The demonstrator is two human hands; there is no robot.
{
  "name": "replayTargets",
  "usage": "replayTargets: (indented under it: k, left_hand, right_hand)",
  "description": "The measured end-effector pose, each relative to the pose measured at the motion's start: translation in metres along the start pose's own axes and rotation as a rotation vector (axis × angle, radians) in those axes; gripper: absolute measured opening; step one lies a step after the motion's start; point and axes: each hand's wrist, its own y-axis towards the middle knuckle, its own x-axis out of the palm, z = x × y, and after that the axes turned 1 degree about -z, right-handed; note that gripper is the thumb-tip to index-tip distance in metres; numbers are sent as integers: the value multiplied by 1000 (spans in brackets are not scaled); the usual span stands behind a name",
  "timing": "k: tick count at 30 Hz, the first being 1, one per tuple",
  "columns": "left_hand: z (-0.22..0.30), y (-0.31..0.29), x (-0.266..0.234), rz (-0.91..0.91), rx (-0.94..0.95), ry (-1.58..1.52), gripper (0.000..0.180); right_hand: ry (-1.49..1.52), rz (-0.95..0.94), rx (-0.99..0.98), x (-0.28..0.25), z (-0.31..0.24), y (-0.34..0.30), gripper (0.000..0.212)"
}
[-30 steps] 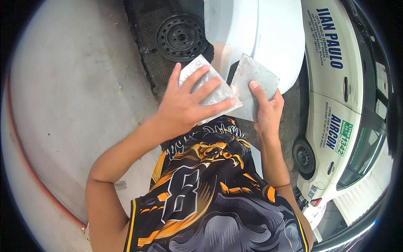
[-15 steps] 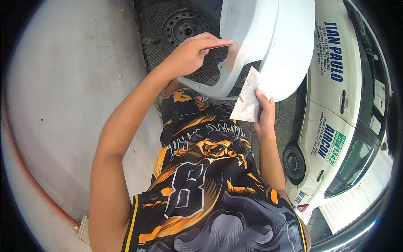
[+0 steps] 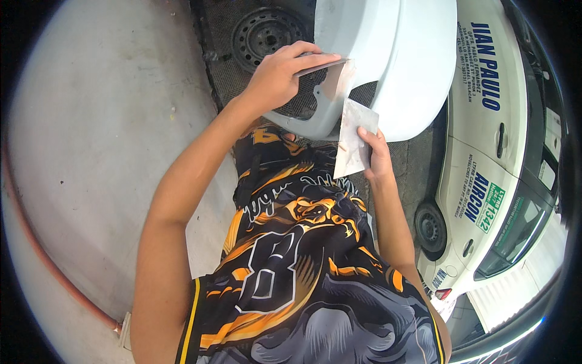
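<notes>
A pale blue-white car bumper lies ahead of me, with a pinkish-tan patch of filler near its cut-out opening. My left hand is closed on a thin, dark, flat putty spreader, seen nearly edge-on. Its far edge meets the bumper at the top of the patch, fingers stretched along it. Below and to the right, my right hand grips a flat whitish mixing board between thumb and fingers. Greyish and pinkish smears mark the board, which is tilted beside the bumper's near edge.
Beyond my left hand, a dark steel wheel lies on the ground. A white car with lettering on its doors stands close along the right. A pale wall fills the left side, with a reddish pipe along it.
My left hand and the spreader have shifted slightly right and up along the patch. The board in my right hand has turned more upright and moved a little left.
</notes>
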Motion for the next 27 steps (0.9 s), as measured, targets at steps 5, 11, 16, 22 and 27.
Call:
replayTargets:
  k: [5,11,16,22,27]
  left_hand:
    - [8,-1,-4,-76,-25,-19,75]
    - [9,6,-1,-77,-29,-34,74]
    - [9,2,6,-39,-8,-10,77]
    - [14,-20,24,71,-10,52,84]
    - [19,-45,47,137,47,30,79]
  right_hand:
    - [-17,23,7,1,-2,1,51]
    - [-13,-28,41,-6,4,8,55]
    - [-19,-70,38,-14,7,12,62]
    - [60,-84,42,-12,6,12,67]
    - [103,-99,17,-2,-2,11,69]
